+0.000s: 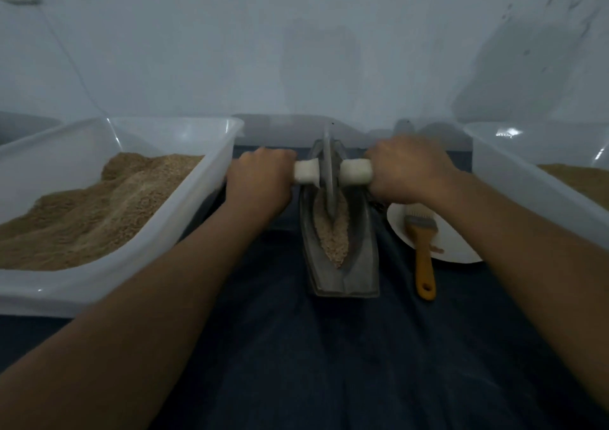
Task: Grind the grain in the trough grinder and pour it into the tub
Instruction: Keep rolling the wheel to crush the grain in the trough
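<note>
A metal boat-shaped trough grinder (pixel 359 278) lies lengthwise on the dark cloth in front of me, with pale grain (pixel 333 235) along its groove. A thin metal wheel (pixel 328 172) stands upright in the far half of the trough on a pale wooden axle (pixel 354 172). My left hand (pixel 260 182) grips the axle's left end and my right hand (pixel 408 169) grips its right end. A clear plastic tub (pixel 204 185) at the left holds a heap of brown ground grain (pixel 92 212). A second clear tub (pixel 527 179) at the right also holds some brown grain.
A white plate (pixel 451 245) lies right of the trough, with a yellow-handled brush (pixel 423 255) resting across it and onto the cloth. A white wall rises close behind everything. Dark blue cloth (pixel 329 363) covers the surface toward me.
</note>
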### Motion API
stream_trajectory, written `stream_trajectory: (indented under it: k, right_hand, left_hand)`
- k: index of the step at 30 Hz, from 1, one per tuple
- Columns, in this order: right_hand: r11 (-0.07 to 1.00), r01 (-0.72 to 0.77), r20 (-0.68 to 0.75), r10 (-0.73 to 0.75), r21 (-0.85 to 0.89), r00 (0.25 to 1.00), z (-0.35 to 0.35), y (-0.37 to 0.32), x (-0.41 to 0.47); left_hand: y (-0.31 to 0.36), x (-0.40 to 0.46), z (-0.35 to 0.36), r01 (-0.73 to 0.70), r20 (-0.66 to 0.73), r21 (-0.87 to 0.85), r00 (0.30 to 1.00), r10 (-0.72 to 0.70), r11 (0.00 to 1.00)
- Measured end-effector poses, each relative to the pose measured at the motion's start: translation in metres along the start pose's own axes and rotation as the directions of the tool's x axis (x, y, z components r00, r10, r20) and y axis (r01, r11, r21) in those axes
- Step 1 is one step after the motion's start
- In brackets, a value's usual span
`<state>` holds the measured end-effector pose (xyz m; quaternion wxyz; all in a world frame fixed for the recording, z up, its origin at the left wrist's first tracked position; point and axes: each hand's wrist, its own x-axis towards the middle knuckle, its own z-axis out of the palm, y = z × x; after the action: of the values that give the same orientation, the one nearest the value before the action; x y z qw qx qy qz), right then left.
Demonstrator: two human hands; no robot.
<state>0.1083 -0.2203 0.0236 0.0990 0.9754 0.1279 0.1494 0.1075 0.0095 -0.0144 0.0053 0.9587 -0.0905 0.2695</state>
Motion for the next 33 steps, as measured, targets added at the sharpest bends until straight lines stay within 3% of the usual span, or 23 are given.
stream_trajectory:
  k: [8, 12, 16, 19, 27, 31, 33]
  right_hand:
    - [0.997, -0.061, 0.025, 0.06, 0.041, 0.998, 0.007, 0.006, 0.024]
    - [1.0, -0.015, -0.168, 0.013, -0.016, 0.986, 0.009, -0.004, -0.032]
    - [0.991, 0.083, -0.344, -0.116, -0.109, 0.932, -0.006, -0.012, -0.085]
    - [0.99, 0.088, -0.298, -0.117, -0.108, 0.947, -0.01, -0.011, -0.089]
    - [0.996, -0.081, -0.02, 0.082, 0.037, 0.996, 0.007, 0.004, 0.025]
    - [0.994, -0.106, -0.013, 0.107, 0.041, 0.994, 0.011, 0.004, 0.03]
    - [0.997, -0.076, -0.098, 0.074, -0.017, 0.992, 0.011, 0.0, 0.007]
  left_hand:
    - [0.009, 0.017, 0.002, 0.0, -0.097, 0.042, 0.995, 0.004, 0.999]
    - [0.008, -0.027, -0.018, -0.094, -0.137, 0.073, 0.985, 0.103, 0.993]
    - [-0.003, -0.061, -0.04, -0.218, -0.086, 0.042, 0.972, 0.221, 0.975]
    - [-0.003, -0.059, -0.04, -0.213, -0.048, 0.019, 0.976, 0.214, 0.977]
    - [0.017, 0.022, -0.007, 0.041, 0.009, 0.102, 0.999, -0.043, 0.994]
    - [0.018, 0.026, -0.007, 0.024, -0.018, 0.096, 1.0, -0.022, 0.995]
    - [0.015, 0.004, -0.01, 0.001, -0.079, 0.066, 0.997, 0.004, 0.998]
